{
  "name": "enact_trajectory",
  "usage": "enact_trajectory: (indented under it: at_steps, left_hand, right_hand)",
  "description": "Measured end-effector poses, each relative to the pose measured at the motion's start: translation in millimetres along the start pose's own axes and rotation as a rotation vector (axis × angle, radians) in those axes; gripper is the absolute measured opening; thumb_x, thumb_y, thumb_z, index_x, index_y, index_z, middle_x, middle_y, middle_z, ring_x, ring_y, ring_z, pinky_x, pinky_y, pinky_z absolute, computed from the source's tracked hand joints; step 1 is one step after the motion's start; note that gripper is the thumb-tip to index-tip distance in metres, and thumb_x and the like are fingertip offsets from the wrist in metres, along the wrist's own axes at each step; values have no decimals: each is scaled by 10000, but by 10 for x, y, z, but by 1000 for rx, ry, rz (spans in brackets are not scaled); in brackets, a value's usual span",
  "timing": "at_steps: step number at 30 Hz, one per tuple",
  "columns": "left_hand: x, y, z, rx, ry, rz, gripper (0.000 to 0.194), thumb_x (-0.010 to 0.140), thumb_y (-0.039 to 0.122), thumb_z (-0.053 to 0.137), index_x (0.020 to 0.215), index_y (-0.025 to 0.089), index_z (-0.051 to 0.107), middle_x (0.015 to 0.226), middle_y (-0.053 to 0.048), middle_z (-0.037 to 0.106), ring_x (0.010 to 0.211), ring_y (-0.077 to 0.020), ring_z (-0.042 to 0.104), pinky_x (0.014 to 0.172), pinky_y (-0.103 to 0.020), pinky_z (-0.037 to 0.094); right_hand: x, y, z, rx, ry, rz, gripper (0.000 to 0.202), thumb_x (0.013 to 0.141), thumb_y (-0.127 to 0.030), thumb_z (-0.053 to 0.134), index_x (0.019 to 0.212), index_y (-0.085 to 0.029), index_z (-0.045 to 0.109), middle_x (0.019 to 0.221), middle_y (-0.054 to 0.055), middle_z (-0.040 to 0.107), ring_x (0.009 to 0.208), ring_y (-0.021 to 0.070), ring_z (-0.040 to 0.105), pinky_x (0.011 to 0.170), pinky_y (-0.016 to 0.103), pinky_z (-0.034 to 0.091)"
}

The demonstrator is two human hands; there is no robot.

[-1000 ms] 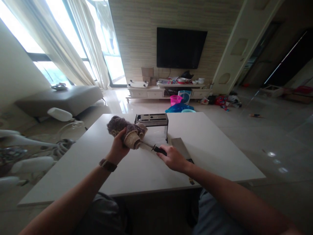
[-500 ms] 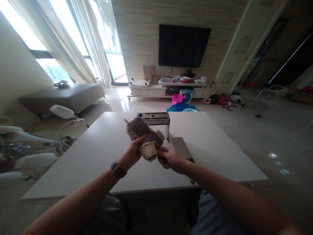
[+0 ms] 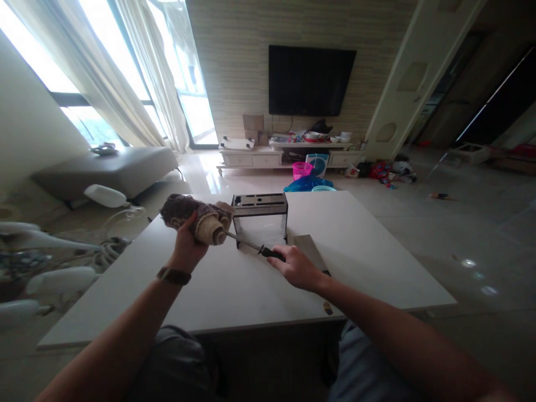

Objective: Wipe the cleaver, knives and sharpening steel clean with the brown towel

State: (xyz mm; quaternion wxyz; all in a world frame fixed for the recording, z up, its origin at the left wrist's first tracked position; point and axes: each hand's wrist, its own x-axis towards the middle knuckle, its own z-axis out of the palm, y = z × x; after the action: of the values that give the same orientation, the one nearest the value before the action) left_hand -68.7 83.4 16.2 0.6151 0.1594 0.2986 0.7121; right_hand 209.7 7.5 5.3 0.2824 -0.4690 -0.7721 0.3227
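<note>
My left hand (image 3: 188, 244) is wrapped round a bundled, rolled cloth (image 3: 209, 226), fuzzy grey-brown with a beige backing, above the left part of the table. In my right hand (image 3: 296, 268) is a honing steel (image 3: 247, 241), gripped by its black handle. Its thin rod points left, with the tip at the cloth; whether the tip is inside I cannot tell. Between and behind my hands stands a knife holder (image 3: 260, 205) with a slotted metal top and see-through sides. Behind my right hand lies a broad-bladed knife (image 3: 309, 249), partly hidden by that hand.
The white table (image 3: 176, 301) reaches under all of this. A small yellow-and-dark item (image 3: 327, 307) lies near its front edge. White-topped chairs (image 3: 105, 195) stand at left. Beyond are a pink basket (image 3: 301, 170), a blue bag (image 3: 307, 183) and a low cabinet (image 3: 268, 161).
My left hand has moved left with the cloth. The honing steel, mostly hidden before, now shows its rod between the cloth and my right hand, which has barely shifted.
</note>
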Motion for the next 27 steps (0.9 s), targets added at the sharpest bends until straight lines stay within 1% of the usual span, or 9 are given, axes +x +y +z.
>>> enact_trajectory:
  at_steps: [4,9,11,13,16,19,22,24,27]
  left_hand:
    - [-2,-18,-38,-49,-66,73,186,955,302,602,1025,186,729,1019,-60,786,987,-225,741,928,-363,627]
    - [-198,-215,64,-51,-100,-8,299,929,380,640,1128,172,722,1094,-89,783,1061,-278,732,967,-430,609]
    - [-308,-321,123,-45,-134,-62,373,922,417,648,1189,164,709,1168,-109,769,1106,-291,719,985,-442,598]
    - [-401,-423,172,-46,-171,-92,380,920,410,652,1221,183,703,1202,-102,761,1114,-284,717,993,-438,594]
    - [-449,-506,202,-11,-131,-147,333,926,371,653,1192,179,711,1159,-101,772,1040,-269,736,956,-426,610]
    - [-348,-432,163,-8,-94,-110,270,956,349,620,1145,181,715,1106,-84,777,990,-242,741,919,-393,622]
    - [-170,-220,65,-28,-99,3,250,972,384,591,1110,213,710,1094,-58,770,1005,-226,733,921,-369,619]
    - [-74,-65,-11,-53,-97,55,258,940,441,630,1073,233,705,1087,-51,766,1030,-239,725,925,-371,618]
    - [-29,88,-91,-117,-158,119,299,904,510,650,1053,254,696,1096,-41,763,1092,-261,706,954,-398,609]
  right_hand:
    - [-2,15,28,120,18,10,232,956,-356,585,832,-176,662,745,4,621,692,148,532,634,262,349]
    - [4,-1,31,207,52,13,248,983,-376,547,855,-182,635,702,-30,542,660,133,485,619,258,339]
    - [6,-7,26,182,51,16,242,984,-371,548,885,-178,656,723,-20,577,675,140,508,632,263,351]
    - [7,-4,34,142,41,11,232,981,-357,557,915,-171,679,781,7,640,719,155,555,664,271,376]
    - [9,14,66,69,-20,-24,214,967,-330,577,935,-162,707,858,51,710,770,178,604,703,287,404]
    - [9,30,87,28,-61,-46,216,957,-318,586,963,-158,732,870,67,736,767,182,622,694,287,405]
    - [8,28,61,4,-67,-55,202,929,-297,609,968,-156,747,830,51,730,728,167,603,661,274,390]
    - [6,20,22,10,-87,-46,174,895,-273,632,937,-152,750,803,39,717,719,162,588,654,267,388]
    - [6,10,-29,97,-104,-1,165,875,-292,650,891,-155,739,803,28,700,750,167,589,672,264,401]
